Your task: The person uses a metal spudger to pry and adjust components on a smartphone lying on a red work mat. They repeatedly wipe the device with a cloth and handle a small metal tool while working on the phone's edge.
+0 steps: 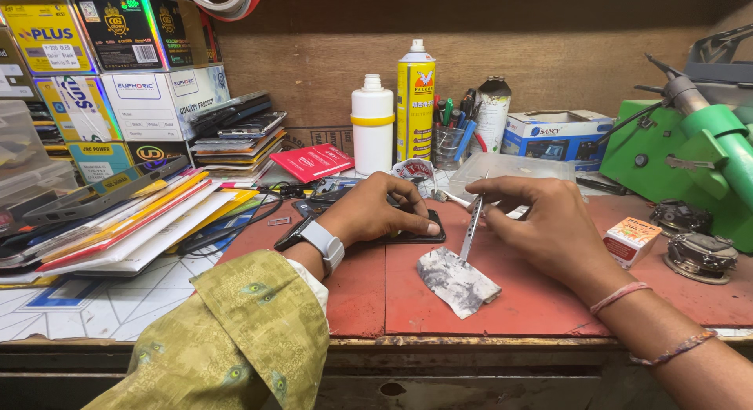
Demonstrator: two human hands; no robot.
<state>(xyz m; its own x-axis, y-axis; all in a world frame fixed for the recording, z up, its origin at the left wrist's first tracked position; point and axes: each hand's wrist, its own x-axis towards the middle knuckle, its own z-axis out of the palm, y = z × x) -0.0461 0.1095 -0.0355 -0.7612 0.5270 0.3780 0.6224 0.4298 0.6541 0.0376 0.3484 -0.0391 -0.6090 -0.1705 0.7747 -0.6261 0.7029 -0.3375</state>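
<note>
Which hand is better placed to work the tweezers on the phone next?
Probably the right hand: its fingers already pinch the metal tweezers, tips angled down beside the dark phone. The left hand lies flat on that phone, pinning it to the red mat.

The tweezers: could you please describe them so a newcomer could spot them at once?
Start at the red mat on the bench. Above its middle, the right hand pinches slim metal tweezers, tips down over a stained grey cloth. They are the only thin silver tool held upright.
</note>
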